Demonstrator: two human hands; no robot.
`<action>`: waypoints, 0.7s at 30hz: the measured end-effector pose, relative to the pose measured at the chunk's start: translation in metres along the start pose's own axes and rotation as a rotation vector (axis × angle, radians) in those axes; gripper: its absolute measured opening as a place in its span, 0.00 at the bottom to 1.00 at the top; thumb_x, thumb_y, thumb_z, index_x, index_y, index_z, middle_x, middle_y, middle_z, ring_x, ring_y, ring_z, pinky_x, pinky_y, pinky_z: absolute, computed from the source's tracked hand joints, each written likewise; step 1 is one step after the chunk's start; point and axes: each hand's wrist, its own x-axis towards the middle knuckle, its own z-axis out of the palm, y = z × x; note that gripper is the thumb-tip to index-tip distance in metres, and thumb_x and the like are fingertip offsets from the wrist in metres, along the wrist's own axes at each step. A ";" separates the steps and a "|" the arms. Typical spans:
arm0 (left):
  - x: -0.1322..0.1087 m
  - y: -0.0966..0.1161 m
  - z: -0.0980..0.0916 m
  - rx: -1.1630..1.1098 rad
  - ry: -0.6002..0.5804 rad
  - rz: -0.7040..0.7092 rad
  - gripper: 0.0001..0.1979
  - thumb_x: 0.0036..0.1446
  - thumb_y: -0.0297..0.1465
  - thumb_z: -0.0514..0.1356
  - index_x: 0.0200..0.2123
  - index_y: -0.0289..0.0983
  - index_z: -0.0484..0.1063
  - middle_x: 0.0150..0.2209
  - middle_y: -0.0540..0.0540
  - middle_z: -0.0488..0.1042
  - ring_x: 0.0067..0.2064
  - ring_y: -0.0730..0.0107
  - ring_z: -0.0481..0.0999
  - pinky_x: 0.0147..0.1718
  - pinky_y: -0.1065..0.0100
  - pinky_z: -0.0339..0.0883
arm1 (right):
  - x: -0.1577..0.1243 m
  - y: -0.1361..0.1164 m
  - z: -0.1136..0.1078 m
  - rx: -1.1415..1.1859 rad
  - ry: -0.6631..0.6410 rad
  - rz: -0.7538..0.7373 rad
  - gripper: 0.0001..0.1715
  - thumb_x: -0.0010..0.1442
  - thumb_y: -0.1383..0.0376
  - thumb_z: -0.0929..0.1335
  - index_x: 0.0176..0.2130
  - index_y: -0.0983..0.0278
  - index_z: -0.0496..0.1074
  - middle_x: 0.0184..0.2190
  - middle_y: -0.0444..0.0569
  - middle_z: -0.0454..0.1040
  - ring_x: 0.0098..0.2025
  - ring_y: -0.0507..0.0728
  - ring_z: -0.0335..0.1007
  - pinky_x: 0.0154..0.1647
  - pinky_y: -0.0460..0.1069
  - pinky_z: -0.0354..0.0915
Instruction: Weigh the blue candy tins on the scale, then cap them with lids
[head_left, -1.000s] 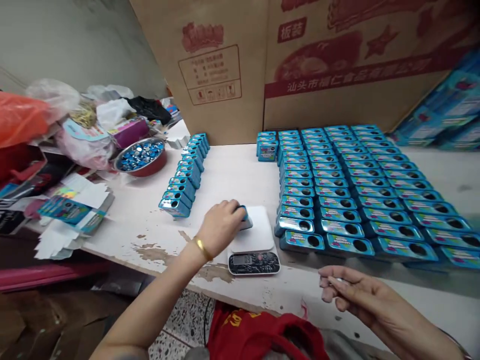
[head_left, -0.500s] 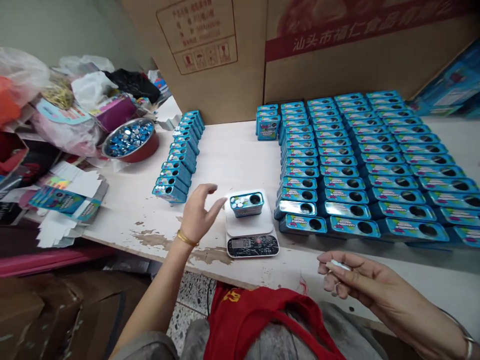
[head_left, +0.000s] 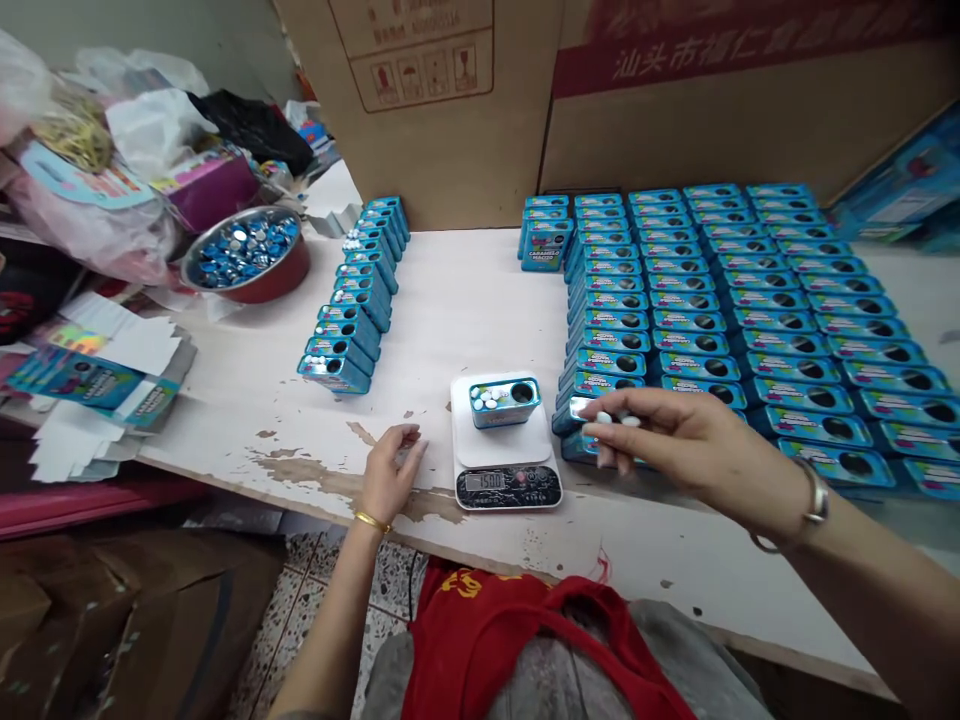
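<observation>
1. The counter (head_left: 465,310) carried everything.
2. A block of tins (head_left: 679,322) filled two o'clock from the scale (head_left: 495,450).
3. That scale, I judged, wanted nothing else leaning on it, for a true reading.
4. The right hand (head_left: 675,440), at three o'clock, pinched white pieces (head_left: 631,421) between thumb and fingertips.
5. The left hand (head_left: 390,475), towards nine, had thumb and fingers loosely parted, apparently empty, sensibly off the scale.
6. The single tin (head_left: 510,415) stood on the scale.
7. The white pieces probably needed a gentle pinch, lest they slip.
</observation>
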 end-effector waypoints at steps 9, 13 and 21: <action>0.027 0.058 -0.006 -0.064 0.104 0.257 0.08 0.60 0.29 0.55 0.44 0.37 0.67 0.39 0.45 0.72 0.41 0.69 0.72 0.41 0.66 0.68 | 0.057 -0.021 0.022 -0.586 0.013 -0.214 0.06 0.55 0.70 0.66 0.32 0.62 0.74 0.19 0.43 0.72 0.23 0.53 0.70 0.27 0.47 0.64; 0.031 0.069 -0.005 -0.073 0.086 0.313 0.08 0.60 0.28 0.55 0.44 0.37 0.66 0.38 0.45 0.71 0.41 0.69 0.71 0.41 0.65 0.67 | 0.063 -0.023 0.029 -0.793 0.046 -0.316 0.10 0.53 0.72 0.68 0.37 0.63 0.76 0.32 0.49 0.77 0.33 0.56 0.72 0.34 0.49 0.66; 0.031 0.075 0.004 0.092 0.139 0.439 0.24 0.58 0.34 0.58 0.57 0.40 0.60 0.54 0.38 0.64 0.55 0.58 0.64 0.52 0.54 0.61 | 0.061 -0.010 0.028 -0.670 0.104 -0.413 0.16 0.58 0.73 0.61 0.44 0.66 0.73 0.37 0.53 0.74 0.38 0.57 0.71 0.39 0.50 0.66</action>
